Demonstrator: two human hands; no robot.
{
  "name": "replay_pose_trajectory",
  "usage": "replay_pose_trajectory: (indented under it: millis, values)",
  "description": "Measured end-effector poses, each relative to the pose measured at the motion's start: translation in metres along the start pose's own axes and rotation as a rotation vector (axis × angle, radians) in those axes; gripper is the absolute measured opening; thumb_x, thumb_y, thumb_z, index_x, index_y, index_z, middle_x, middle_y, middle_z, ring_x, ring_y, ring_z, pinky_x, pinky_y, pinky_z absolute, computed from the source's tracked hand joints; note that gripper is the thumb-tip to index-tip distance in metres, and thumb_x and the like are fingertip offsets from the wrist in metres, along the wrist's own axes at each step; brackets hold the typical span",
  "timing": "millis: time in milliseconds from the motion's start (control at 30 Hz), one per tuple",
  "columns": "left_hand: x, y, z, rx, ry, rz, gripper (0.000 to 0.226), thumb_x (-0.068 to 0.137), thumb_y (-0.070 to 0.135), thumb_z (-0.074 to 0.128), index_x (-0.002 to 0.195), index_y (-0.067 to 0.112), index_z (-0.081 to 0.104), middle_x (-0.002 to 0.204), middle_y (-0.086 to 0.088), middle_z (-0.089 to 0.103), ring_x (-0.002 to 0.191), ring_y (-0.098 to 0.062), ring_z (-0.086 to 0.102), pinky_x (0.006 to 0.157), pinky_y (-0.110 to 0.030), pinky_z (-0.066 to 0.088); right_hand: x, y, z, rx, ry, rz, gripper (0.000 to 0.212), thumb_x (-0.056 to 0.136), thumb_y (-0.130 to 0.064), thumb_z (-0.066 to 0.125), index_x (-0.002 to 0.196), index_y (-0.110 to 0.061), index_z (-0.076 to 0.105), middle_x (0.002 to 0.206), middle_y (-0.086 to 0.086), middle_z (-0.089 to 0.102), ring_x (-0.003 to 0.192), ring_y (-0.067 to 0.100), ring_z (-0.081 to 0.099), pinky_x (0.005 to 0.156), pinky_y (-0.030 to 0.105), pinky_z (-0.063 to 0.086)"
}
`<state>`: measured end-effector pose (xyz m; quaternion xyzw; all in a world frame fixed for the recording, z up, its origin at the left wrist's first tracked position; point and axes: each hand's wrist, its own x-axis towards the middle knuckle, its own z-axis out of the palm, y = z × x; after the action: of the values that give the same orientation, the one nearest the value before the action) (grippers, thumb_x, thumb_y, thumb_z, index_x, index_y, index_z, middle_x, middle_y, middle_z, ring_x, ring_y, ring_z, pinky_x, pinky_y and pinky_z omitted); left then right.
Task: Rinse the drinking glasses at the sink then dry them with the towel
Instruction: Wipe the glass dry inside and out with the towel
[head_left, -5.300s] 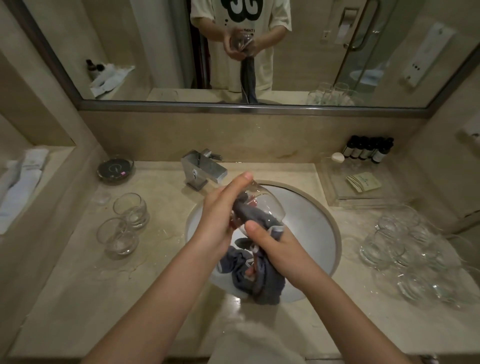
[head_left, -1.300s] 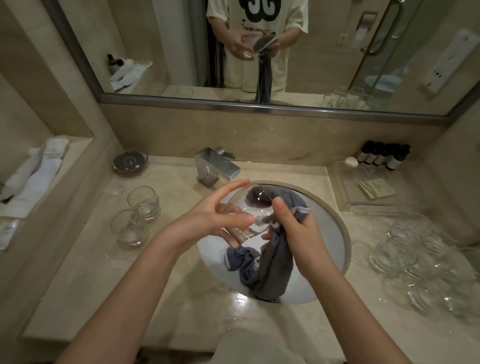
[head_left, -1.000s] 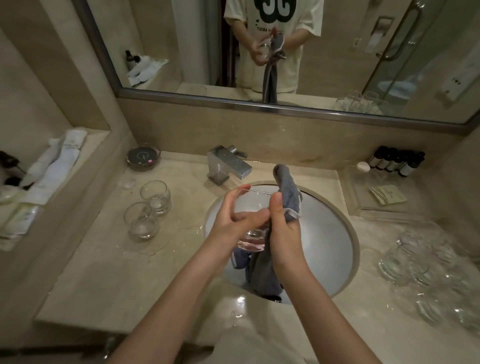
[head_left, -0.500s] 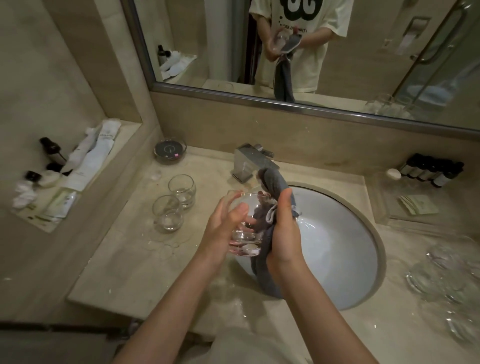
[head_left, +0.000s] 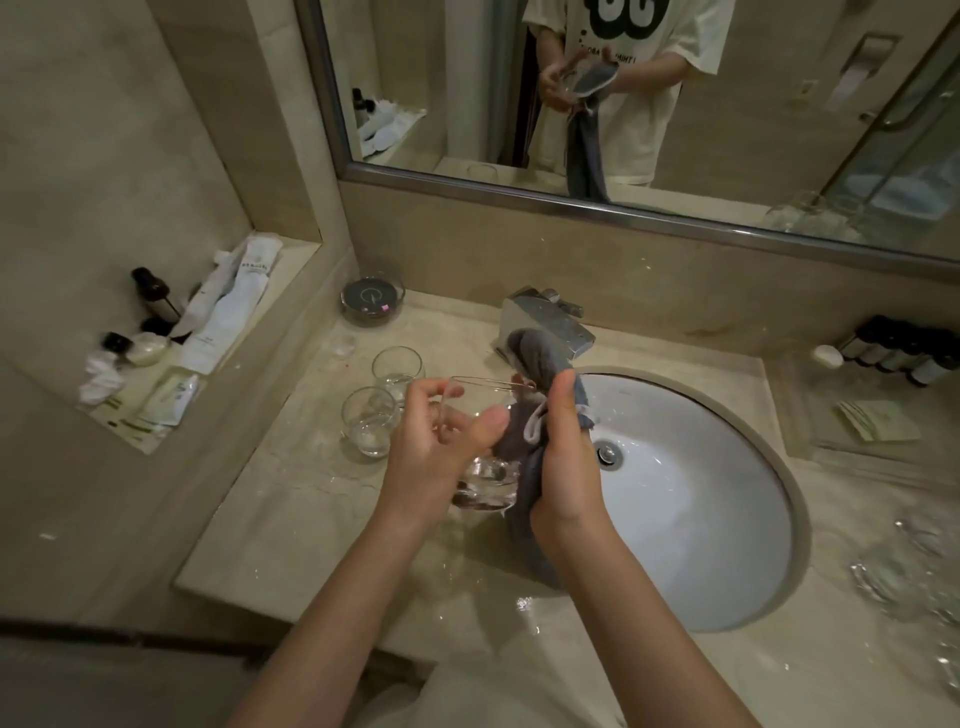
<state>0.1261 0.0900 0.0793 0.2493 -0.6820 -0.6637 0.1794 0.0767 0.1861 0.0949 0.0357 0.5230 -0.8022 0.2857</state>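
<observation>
A clear glass (head_left: 485, 441) sits upright in the air over the counter's (head_left: 291, 519) wet edge, just left of the sink (head_left: 727, 519). The left hand (head_left: 441, 457) curls round its side, thumb across the near wall. The right hand (head_left: 563, 457) grips a grey towel (head_left: 535, 358) against the glass's right side; the cloth bunches above the rim and hangs below the wrist. Two more glasses (head_left: 384, 395) stand upright on the counter to the left, close together. Behind the towel is the tap (head_left: 545, 322). Blurred glassware (head_left: 909, 571) crowds the counter at far right.
</observation>
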Motion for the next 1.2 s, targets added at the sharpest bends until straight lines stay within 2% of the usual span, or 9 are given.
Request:
replay_pose_trajectory:
  millis: [167,267,367,433,533,633,833,967,1200]
  values:
    - [0.000,-0.001,-0.007,-0.010,-0.100,0.011,0.060,0.061,0.070,0.049,0.099,0.025,0.061,0.069,0.006,0.071,0.063,-0.005,0.063,0.066,-0.020,0.048,0.011,0.008,-0.003,0.080,0.036,0.086,0.086,0.058,-0.072,0.061,0.115,-0.006,0.064,0.095,0.015,0.068,0.090,0.030,0.067,0.084,0.042,0.054]
    - [0.000,-0.007,-0.018,0.011,-0.193,-0.021,0.064,0.056,0.064,0.061,0.107,0.026,0.061,0.072,0.009,0.071,0.066,0.000,0.063,0.064,-0.014,0.047,0.011,0.014,-0.005,0.011,0.053,0.085,0.088,0.060,-0.068,0.060,0.120,-0.004,0.062,0.111,0.017,0.069,0.101,0.029,0.067,0.084,0.040,0.056]
    - [-0.001,-0.017,-0.037,0.024,-0.245,-0.070,0.076,0.045,0.050,0.079,0.115,0.026,0.060,0.086,0.002,0.072,0.071,-0.006,0.066,0.068,-0.018,0.052,0.012,0.020,-0.004,-0.096,0.077,0.048,0.062,0.080,-0.056,0.053,0.123,-0.013,0.062,0.118,0.010,0.068,0.108,0.024,0.066,0.092,0.039,0.054]
    - [-0.005,-0.025,-0.050,0.100,-0.207,-0.084,0.080,0.039,0.047,0.084,0.113,0.026,0.062,0.095,-0.001,0.070,0.069,-0.009,0.067,0.069,-0.023,0.057,0.017,0.028,-0.001,-0.138,0.114,0.039,0.043,0.092,-0.044,0.052,0.117,-0.012,0.065,0.110,0.013,0.071,0.107,0.024,0.066,0.098,0.047,0.050]
    - [-0.006,-0.039,-0.070,0.279,-0.099,-0.104,0.084,0.035,0.055,0.084,0.111,0.032,0.059,0.102,0.004,0.066,0.078,-0.014,0.070,0.076,-0.032,0.059,0.025,0.043,0.001,-0.185,0.170,0.055,0.045,0.096,-0.034,0.054,0.109,0.009,0.058,0.106,0.025,0.068,0.104,0.024,0.066,0.104,0.052,0.044]
    - [0.003,-0.055,-0.092,0.381,0.000,-0.155,0.088,0.033,0.060,0.079,0.112,0.034,0.052,0.105,0.011,0.063,0.084,-0.014,0.068,0.078,-0.035,0.058,0.030,0.057,0.001,-0.183,0.163,0.105,0.022,0.097,-0.029,0.054,0.098,-0.009,0.063,0.091,0.010,0.070,0.102,0.024,0.066,0.103,0.050,0.045]
    - [0.028,-0.083,-0.117,0.431,0.085,-0.235,0.080,0.044,0.041,0.078,0.115,0.029,0.042,0.115,0.006,0.057,0.087,-0.011,0.061,0.071,-0.024,0.049,0.036,0.075,0.009,-0.177,0.222,0.132,0.036,0.098,-0.025,0.054,0.065,-0.010,0.050,0.064,0.000,0.060,0.103,0.029,0.066,0.094,0.040,0.047]
    - [0.042,-0.099,-0.130,0.420,0.100,-0.267,0.083,0.043,0.036,0.078,0.117,0.026,0.041,0.117,0.001,0.056,0.089,-0.015,0.060,0.067,-0.021,0.045,0.041,0.081,0.017,-0.186,0.235,0.156,0.039,0.098,-0.025,0.054,0.062,-0.011,0.047,0.064,0.001,0.057,0.095,0.026,0.065,0.087,0.035,0.046]
    - [0.055,-0.119,-0.146,0.446,0.064,-0.286,0.082,0.043,0.032,0.086,0.113,0.026,0.043,0.113,0.001,0.059,0.104,-0.018,0.058,0.082,-0.025,0.040,0.047,0.083,0.034,-0.242,0.232,0.152,0.037,0.098,-0.024,0.054,0.063,-0.013,0.047,0.061,-0.002,0.054,0.086,0.020,0.065,0.084,0.032,0.043]
